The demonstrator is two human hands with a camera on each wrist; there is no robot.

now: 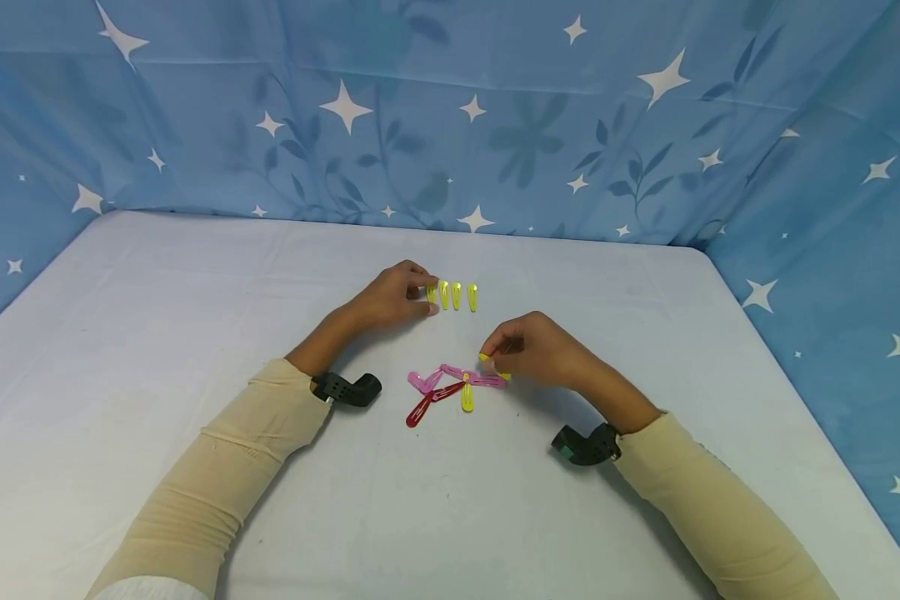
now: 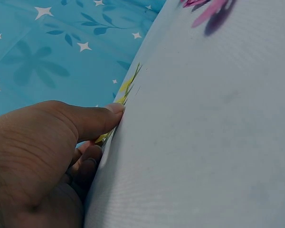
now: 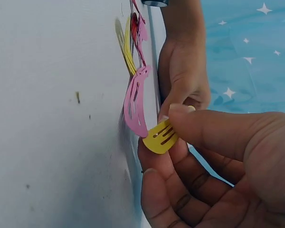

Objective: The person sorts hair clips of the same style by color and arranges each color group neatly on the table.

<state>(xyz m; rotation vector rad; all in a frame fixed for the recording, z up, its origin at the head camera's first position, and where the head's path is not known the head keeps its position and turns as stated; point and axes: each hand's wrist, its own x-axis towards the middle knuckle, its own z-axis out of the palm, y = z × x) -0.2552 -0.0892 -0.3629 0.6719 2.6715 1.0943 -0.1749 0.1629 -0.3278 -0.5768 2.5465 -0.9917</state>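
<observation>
My right hand (image 1: 538, 348) pinches a yellow snap hair clip (image 3: 157, 140) between thumb and fingers, just right of a linked chain of clips. In the right wrist view the held clip's rounded end overlaps the tip of a pink hair clip (image 3: 135, 110). The chain also has red hair clips (image 1: 420, 410) and a hanging yellow hair clip (image 1: 467, 397). Farther back, my left hand (image 1: 393, 297) has thumb and fingertips at the two ends of the leftmost yellow hair clip (image 1: 431, 294) in a short row. Its fingers partly hide that clip.
Right of the left hand, several yellow hair clips (image 1: 457, 296) lie side by side. A white cloth covers the table (image 1: 630, 533). Blue star-patterned curtains (image 1: 420, 125) hang along the back and sides. Both wrists carry a black camera (image 1: 587, 446).
</observation>
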